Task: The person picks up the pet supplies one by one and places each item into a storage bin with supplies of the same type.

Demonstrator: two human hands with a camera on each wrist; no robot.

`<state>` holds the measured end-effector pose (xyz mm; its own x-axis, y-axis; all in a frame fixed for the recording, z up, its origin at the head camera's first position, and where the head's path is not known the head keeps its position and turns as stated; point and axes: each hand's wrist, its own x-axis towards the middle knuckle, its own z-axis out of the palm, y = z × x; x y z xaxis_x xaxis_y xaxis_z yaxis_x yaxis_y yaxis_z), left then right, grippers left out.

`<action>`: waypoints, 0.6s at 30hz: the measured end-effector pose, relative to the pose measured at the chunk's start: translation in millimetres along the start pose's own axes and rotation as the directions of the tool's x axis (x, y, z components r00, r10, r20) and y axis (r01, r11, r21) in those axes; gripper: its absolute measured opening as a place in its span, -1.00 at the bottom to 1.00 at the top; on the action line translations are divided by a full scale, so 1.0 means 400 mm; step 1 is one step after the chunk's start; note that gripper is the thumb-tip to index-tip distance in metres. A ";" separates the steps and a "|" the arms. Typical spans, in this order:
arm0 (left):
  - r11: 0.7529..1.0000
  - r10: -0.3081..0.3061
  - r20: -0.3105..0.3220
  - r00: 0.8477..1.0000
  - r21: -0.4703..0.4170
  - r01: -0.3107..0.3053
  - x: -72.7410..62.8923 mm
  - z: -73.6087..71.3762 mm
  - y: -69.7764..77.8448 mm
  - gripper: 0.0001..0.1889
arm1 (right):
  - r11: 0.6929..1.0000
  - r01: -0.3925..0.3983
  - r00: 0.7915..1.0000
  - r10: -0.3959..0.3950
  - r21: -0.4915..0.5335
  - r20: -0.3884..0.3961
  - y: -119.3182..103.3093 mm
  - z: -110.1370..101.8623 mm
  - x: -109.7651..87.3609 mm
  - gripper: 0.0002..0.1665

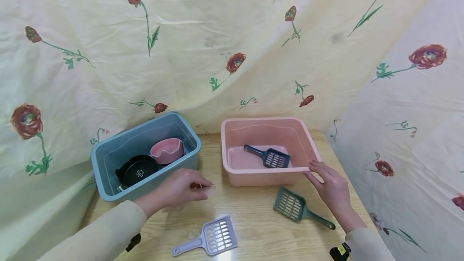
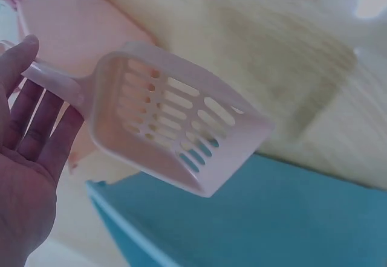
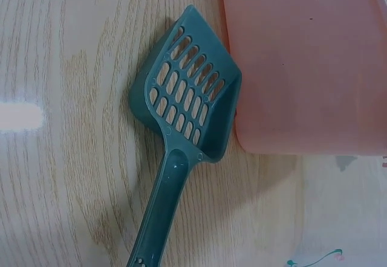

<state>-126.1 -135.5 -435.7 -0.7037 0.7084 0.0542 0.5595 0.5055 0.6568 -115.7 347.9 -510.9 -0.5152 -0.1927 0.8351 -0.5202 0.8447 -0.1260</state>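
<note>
My left hand (image 1: pixel 185 188) is in front of the blue litter box (image 1: pixel 154 182). In the left wrist view it holds a pale pink litter scoop (image 2: pixel 172 119) by the handle, thumb on one side and fingers on the other, with the slotted head off the table. From the head view most of this scoop is hidden by the hand. My right hand (image 1: pixel 330 184) pinches the rim of the pink litter box (image 1: pixel 261 178) at its front right corner. Inside that box lies a dark blue litter scoop (image 1: pixel 268 156), handle toward the left.
A green litter scoop (image 1: pixel 294 206) lies in front of the pink box, below my right hand. Nearer me is a lavender litter scoop (image 1: pixel 217 239). The blue box holds a black bowl (image 1: pixel 139 172) with a paw print and a pink bowl (image 1: pixel 166 151). A flowered cloth (image 1: pixel 203 51) hangs behind.
</note>
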 end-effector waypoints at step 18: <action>0.946 -0.098 -0.185 0.978 -0.323 0.033 0.164 -0.079 0.102 -0.62 | 0.999 0.001 0.999 0.001 -0.054 0.040 -0.008 -0.015 0.006 -0.21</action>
<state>-163.1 -83.9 -381.6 -0.8239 0.5521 0.1280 0.3643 0.3428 0.8659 -111.3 347.8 -505.4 -0.5424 -0.2117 0.8130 -0.4830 0.8704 -0.0956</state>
